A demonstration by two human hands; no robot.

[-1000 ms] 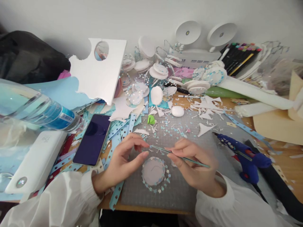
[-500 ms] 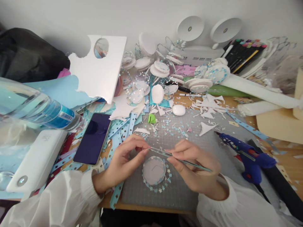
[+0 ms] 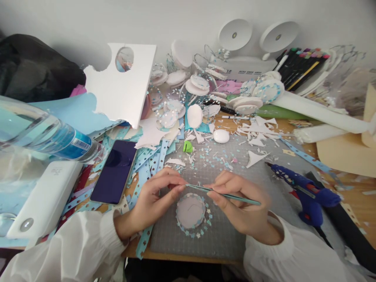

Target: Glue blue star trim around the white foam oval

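Teal tweezers (image 3: 241, 199) lie slantwise in my right hand (image 3: 239, 205), pinched between thumb and fingers. Their tips reach left to the fingertips of my left hand (image 3: 160, 201). That hand's thumb and index finger are pressed together on something too small to name, right at the tweezer tips. Just below the tips, a round pale disc (image 3: 190, 211) rests on the grey cutting mat (image 3: 173, 248). A ring of small blue and white stars (image 3: 198, 235) runs around the disc's edge and spreads past it at the lower right.
A blue glue gun (image 3: 305, 188) lies at the right. Left are a phone (image 3: 114, 172), a white power bank (image 3: 45, 199) and a water bottle (image 3: 58, 133). Paper scraps, tiny stars and a green punch (image 3: 187, 147) litter the mat's far side, before stacked white discs (image 3: 197, 84).
The tweezers have tilted a little flatter in my right hand, and their arms look closer together. My left hand keeps its pinch in nearly the same spot. The disc has not moved.
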